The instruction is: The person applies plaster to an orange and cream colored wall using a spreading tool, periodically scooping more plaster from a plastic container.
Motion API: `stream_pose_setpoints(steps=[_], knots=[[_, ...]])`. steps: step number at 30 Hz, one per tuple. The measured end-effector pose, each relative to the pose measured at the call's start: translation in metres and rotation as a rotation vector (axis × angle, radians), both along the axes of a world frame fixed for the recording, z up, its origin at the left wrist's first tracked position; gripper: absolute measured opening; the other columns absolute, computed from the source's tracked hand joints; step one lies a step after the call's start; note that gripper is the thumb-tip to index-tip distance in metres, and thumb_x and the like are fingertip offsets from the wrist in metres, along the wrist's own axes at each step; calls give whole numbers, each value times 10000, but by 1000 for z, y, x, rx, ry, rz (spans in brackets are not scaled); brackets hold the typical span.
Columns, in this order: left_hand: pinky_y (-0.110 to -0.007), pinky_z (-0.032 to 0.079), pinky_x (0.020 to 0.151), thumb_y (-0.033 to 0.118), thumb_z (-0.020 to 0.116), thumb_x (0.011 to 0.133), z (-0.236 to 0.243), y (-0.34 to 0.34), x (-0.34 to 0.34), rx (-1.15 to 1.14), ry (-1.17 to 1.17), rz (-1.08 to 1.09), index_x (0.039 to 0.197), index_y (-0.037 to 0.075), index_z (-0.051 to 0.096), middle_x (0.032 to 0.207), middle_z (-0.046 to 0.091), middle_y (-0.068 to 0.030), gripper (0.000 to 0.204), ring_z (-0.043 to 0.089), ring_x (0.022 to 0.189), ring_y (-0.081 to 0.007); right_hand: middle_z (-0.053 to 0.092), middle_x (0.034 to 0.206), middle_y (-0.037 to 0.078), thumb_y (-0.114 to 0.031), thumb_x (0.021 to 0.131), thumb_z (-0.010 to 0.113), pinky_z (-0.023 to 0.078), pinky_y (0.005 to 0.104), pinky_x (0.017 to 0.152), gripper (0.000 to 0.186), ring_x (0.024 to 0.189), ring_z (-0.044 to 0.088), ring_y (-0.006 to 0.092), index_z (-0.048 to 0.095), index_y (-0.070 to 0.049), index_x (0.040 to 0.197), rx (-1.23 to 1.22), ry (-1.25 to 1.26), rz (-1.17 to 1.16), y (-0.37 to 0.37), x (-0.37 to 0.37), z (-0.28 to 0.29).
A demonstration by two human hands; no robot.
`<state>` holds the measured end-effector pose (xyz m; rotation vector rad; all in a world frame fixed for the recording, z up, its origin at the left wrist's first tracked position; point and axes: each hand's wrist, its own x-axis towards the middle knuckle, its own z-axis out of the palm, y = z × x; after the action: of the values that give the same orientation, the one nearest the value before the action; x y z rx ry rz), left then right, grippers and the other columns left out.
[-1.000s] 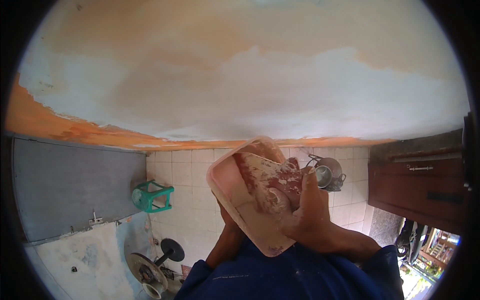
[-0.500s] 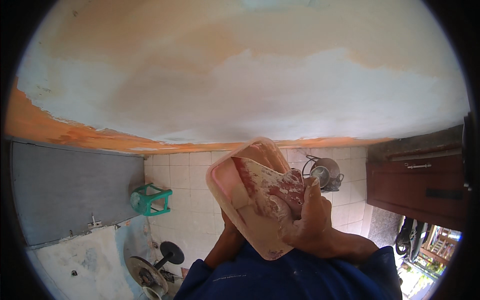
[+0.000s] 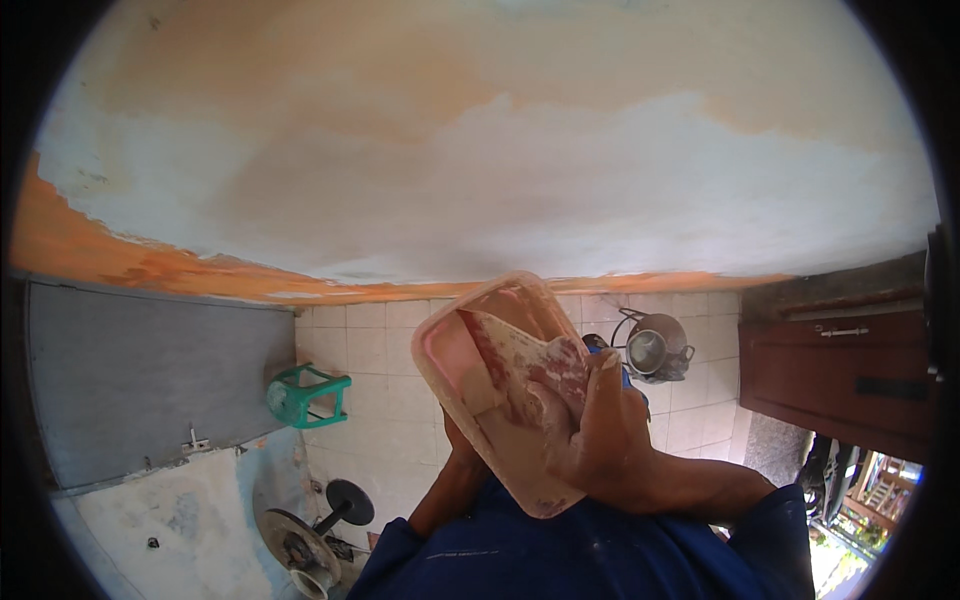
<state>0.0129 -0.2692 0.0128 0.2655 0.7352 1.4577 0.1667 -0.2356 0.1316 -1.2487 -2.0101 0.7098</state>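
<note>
A pink rectangular plastic tub [image 3: 428,352], smeared with pale putty [image 3: 510,440], is held tilted in front of my body. My left hand [image 3: 460,452] supports it from beneath, its fingers hidden behind the tub. Inside the tub lies a broad, dark red putty scraper [image 3: 500,345] caked with dried putty. My right hand [image 3: 618,432] is closed on this scraper, with the thumb up along its near edge. Whitish residue coats the right fingers. Beyond the tub rises a wall [image 3: 560,190] with white and beige patches above an orange band.
A green plastic stool [image 3: 295,395] stands on the tiled floor [image 3: 385,350] at left, by a grey door [image 3: 165,370]. A bucket [image 3: 655,345] is on the floor at right, near a dark red door [image 3: 840,385]. A round-based black stand [image 3: 345,503] is at lower left.
My right hand and the scraper have shifted slightly left and down within the tub. Something blue now shows beneath the right hand, near the bucket. The tub has barely moved.
</note>
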Motion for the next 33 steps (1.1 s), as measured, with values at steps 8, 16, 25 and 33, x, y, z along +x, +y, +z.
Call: stream_pose_setpoints(steps=[8, 16, 25, 33], knots=[[-354, 469, 887, 242, 474, 912, 18, 7, 7, -101, 368, 71, 1302, 60, 302, 1211, 448, -122, 463, 483, 1099, -229, 582, 784, 277, -8, 773, 581, 484, 405, 490, 385, 620, 614, 395, 336, 183, 999, -195, 36, 12, 6, -3, -9], [-356, 471, 883, 242, 456, 920, 2, 8, -1, -53, 130, 11, 1296, 62, 309, 1204, 453, -121, 442, 490, 1089, -230, 614, 894, 246, -16, 779, 598, 513, 340, 619, 428, 780, 651, 338, 336, 188, 1049, -407, 128, -16, 8, 5, 13], [-358, 468, 887, 254, 448, 921, 2, 6, -1, -70, 93, -17, 1298, 65, 307, 1208, 451, -121, 444, 487, 1093, -232, 618, 867, 225, -7, 765, 602, 509, 356, 623, 415, 756, 646, 336, 358, 166, 1052, -382, 91, 47, 7, -1, 19], [-360, 465, 891, 264, 440, 922, -3, 1, -5, -78, 50, -40, 1300, 68, 306, 1212, 449, -120, 446, 484, 1097, -233, 599, 804, 261, 12, 750, 604, 494, 371, 509, 427, 630, 632, 367, 336, 202, 1023, -335, 97, 92, 4, -3, 13]])
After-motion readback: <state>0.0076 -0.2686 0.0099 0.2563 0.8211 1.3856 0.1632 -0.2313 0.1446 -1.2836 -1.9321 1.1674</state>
